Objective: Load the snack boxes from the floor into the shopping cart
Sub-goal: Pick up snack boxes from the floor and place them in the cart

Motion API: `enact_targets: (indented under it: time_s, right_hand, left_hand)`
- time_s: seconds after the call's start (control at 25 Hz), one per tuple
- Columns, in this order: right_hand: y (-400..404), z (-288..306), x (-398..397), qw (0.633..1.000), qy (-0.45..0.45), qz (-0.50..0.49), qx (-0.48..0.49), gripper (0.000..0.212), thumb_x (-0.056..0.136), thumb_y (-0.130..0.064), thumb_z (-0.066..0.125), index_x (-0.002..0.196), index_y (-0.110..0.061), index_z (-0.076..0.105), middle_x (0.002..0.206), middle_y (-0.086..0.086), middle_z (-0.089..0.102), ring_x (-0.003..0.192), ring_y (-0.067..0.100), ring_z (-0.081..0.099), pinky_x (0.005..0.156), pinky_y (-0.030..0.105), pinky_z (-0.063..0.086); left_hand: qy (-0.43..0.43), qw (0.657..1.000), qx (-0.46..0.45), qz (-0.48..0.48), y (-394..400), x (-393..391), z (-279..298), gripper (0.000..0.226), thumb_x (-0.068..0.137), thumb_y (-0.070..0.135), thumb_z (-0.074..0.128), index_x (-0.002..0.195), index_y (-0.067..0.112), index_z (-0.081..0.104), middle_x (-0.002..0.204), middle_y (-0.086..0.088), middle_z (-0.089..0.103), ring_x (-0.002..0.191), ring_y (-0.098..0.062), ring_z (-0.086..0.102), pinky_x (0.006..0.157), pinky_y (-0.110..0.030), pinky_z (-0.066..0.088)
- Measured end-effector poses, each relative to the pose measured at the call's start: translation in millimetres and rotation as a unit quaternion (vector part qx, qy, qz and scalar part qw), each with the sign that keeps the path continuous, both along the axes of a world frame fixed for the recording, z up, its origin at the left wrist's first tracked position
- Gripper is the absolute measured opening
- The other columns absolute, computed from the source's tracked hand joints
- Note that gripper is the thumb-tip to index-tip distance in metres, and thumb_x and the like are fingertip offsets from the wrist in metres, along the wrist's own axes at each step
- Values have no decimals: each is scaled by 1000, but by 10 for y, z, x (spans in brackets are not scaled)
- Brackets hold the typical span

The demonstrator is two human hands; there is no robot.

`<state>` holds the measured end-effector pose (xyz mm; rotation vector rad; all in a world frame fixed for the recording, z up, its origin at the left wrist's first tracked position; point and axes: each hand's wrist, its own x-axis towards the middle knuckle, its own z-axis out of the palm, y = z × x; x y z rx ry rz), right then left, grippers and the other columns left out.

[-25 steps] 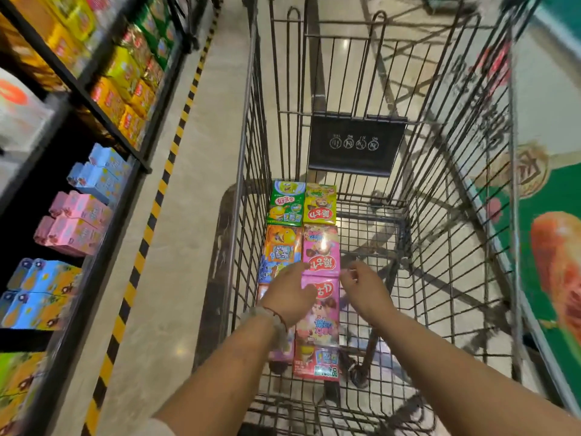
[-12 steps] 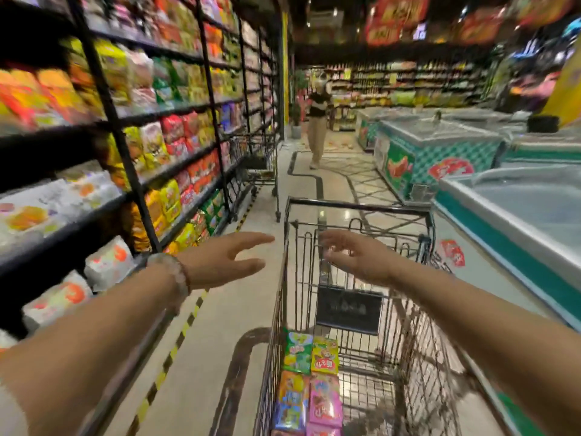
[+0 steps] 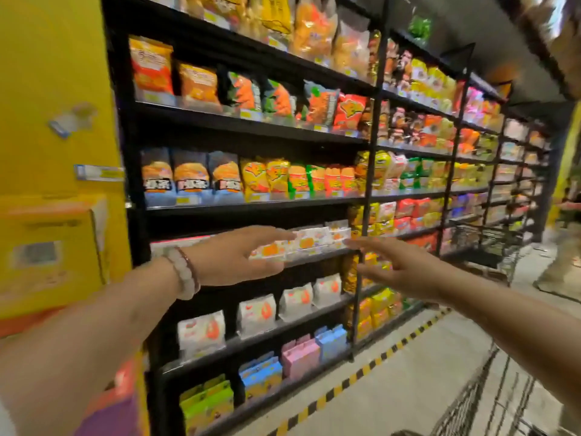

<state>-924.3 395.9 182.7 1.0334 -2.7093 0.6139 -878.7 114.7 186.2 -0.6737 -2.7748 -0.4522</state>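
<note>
Between loads, both of our hands empty.

Our left hand [image 3: 239, 256] and right hand [image 3: 405, 272] hung in the air, grip wide on each, holding nothing; the shopping cart [image 3: 490, 401] showed only a wire corner (contents hidden), no floor boxes were in view, so we needed to look down before reaching; beyond, the shelves [image 3: 251, 206] held snack bags.

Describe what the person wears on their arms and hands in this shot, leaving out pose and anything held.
Both forearms are bare, with no sleeves in view. The left hand has no glove or ring that shows; its wrist carries two bracelets side by side: a pale beaded bracelet of round whitish beads, and a thinner dark reddish-brown bracelet nearer the hand. The right hand and its wrist are bare.
</note>
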Motion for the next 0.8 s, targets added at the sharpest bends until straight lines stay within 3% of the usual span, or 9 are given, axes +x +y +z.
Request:
enact_targets:
  time_s: [0.08, 0.16, 0.24, 0.32, 0.36, 0.48, 0.64, 0.72, 0.8]
  right_hand:
    - [-595, 92, 256, 997, 20, 72, 15, 49, 94, -37, 50, 141, -41, 34, 129, -26, 34, 113, -10, 31, 75, -2, 31]
    - [-1219, 152, 572, 989, 38, 144, 15, 49, 94, -37, 51, 141, -40, 35, 127, -26, 34, 112, -10, 30, 74, -6, 30]
    - [-1874, 175, 962, 973, 51, 226, 8, 50, 94, -38, 52, 141, -40, 36, 137, -22, 38, 121, -6, 34, 87, -1, 31]
    - [-2506, 183, 1424, 952, 61, 301, 13, 51, 93, -42, 50, 141, -41, 34, 146, -16, 36, 134, 4, 33, 103, 17, 32]
    - [-2827, 193, 1712, 939, 66, 338, 22, 52, 93, -42, 49, 142, -41, 32, 148, -17, 34, 136, 5, 31, 105, 18, 28]
    - [-3807, 180, 2672, 887, 88, 450, 44, 53, 94, -39, 49, 144, -35, 31, 148, -15, 33, 139, 7, 28, 100, 13, 22]
    - [-4934, 93, 4026, 813, 116, 569, 47, 54, 96, -39, 47, 146, -36, 26, 141, -22, 30, 137, 4, 26, 102, 11, 20]
    - [-5371, 50, 4619, 774, 114, 621, 47, 52, 96, -37, 47, 145, -37, 27, 140, -23, 30, 134, 0, 26, 100, 9, 19]
    - [-5772, -4, 5175, 728, 95, 677, 42, 49, 95, -38, 49, 139, -44, 30, 145, -20, 32, 136, 1, 27, 108, 17, 22]
  left_hand:
    - [-2, 996, -5, 89, -519, 681, 43, 55, 85, 54, 49, 136, 47, 29, 145, 19, 30, 134, -4, 29, 108, -26, 28]
    - [-2, 986, -4, 169, -1067, 1383, 80, 61, 83, 59, 51, 139, 43, 31, 143, 22, 30, 133, -2, 29, 102, -21, 28]
    - [15, 968, -11, 249, -1607, 2180, 113, 75, 72, 77, 46, 139, 46, 32, 146, 22, 32, 134, -2, 32, 102, -23, 30]
    - [11, 947, -32, 320, -2018, 3034, 138, 80, 66, 80, 43, 139, 48, 31, 146, 23, 32, 134, 0, 32, 105, -26, 33]
    - [9, 934, -33, 355, -2187, 3501, 157, 83, 64, 81, 44, 139, 47, 31, 146, 23, 32, 133, 0, 32, 106, -26, 32]
    - [-2, 888, -52, 457, -2539, 4920, 225, 98, 53, 95, 33, 140, 48, 30, 145, 22, 33, 130, 1, 34, 108, -29, 32]
    - [-24, 789, -55, 612, -2867, 6700, 140, 113, 45, 99, 26, 141, 41, 32, 147, 12, 37, 132, -7, 37, 110, -37, 33]
    - [-35, 757, -38, 652, -2845, 7378, 101, 109, 48, 98, 29, 141, 42, 32, 147, 13, 36, 132, -6, 36, 111, -35, 31]
    - [-70, 733, -34, 676, -2802, 7935, 43, 84, 66, 84, 39, 140, 47, 26, 149, 18, 29, 135, -2, 29, 113, -29, 25]
